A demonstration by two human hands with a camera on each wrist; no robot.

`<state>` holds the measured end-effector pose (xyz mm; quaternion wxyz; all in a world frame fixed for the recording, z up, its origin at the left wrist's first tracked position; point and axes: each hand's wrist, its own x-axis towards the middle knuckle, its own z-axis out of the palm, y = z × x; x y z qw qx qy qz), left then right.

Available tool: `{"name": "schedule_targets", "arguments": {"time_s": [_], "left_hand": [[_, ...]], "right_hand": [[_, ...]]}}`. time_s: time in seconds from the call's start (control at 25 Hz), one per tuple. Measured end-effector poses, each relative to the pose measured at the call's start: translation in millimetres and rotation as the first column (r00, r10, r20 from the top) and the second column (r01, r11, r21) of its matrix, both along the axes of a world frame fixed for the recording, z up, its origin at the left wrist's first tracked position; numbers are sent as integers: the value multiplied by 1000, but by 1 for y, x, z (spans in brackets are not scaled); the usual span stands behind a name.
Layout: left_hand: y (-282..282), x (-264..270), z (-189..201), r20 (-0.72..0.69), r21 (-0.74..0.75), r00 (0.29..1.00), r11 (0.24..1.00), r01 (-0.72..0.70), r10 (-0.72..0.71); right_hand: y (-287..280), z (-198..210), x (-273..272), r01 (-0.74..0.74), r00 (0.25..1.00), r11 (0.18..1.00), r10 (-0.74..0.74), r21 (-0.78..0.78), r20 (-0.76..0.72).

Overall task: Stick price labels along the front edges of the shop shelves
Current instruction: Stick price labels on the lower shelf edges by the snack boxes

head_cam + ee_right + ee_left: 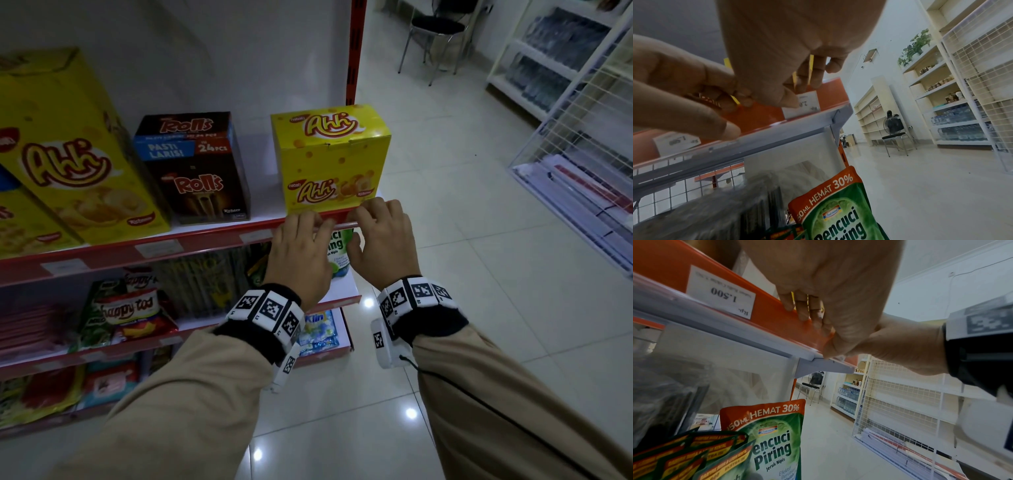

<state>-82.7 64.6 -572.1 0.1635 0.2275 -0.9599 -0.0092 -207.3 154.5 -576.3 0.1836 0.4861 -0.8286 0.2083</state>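
Observation:
The red front strip (212, 241) of the upper shelf carries white price labels, one (157, 247) at the middle and one (65, 266) further left. Both hands sit on the strip's right end, below a yellow Ahh box (332, 154). My left hand (315, 222) hooks its fingers over the strip's top with the thumb under it (818, 332), right of a "Rp. 1.500" label (721, 293). My right hand (370, 212) curls over the strip, and its thumb (792, 101) presses a white price label (809, 107) against the strip's face.
A Rolls box (195, 171) and taller Ahh boxes (68, 154) stand on the same shelf. A green dish-soap pouch (772, 443) hangs just below the hands. To the right lie tiled floor, a white wire rack (582, 154) and a black chair (435, 31).

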Motion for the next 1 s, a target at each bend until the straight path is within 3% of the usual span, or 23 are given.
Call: {"name": "schedule_targets", "arguments": {"time_s": [0.08,0.2,0.36,0.52,0.6,0.72,0.88,1.0], "left_hand": [[-4,-2,3,-7,18,1000,1000,5,-5],[-15,-4,8,-116,121,992,991,59,-45],[-23,-5,8,-243,223,969,970,92,-36],[-21,-3,5,-309,276,951,954,114,-24],[-22,-4,5,-325,309,946,945,109,-3],[-23,-4,4,-346,337,938,935,112,13],[-21,-3,3,-320,307,947,947,99,5],[-21,-1,6,-281,293,960,952,91,-5]], "right_hand": [[0,5,-3,-11,999,1000,10,15,52],[1,16,-13,-79,942,990,111,-113,317],[0,28,-12,61,730,897,259,-438,632],[-4,21,5,177,451,838,397,-516,799],[-6,16,12,166,398,841,420,-514,816],[-7,12,15,98,444,865,405,-492,799],[-2,14,6,-82,737,930,299,-358,607],[3,17,-5,-56,832,953,209,-298,513]]}}
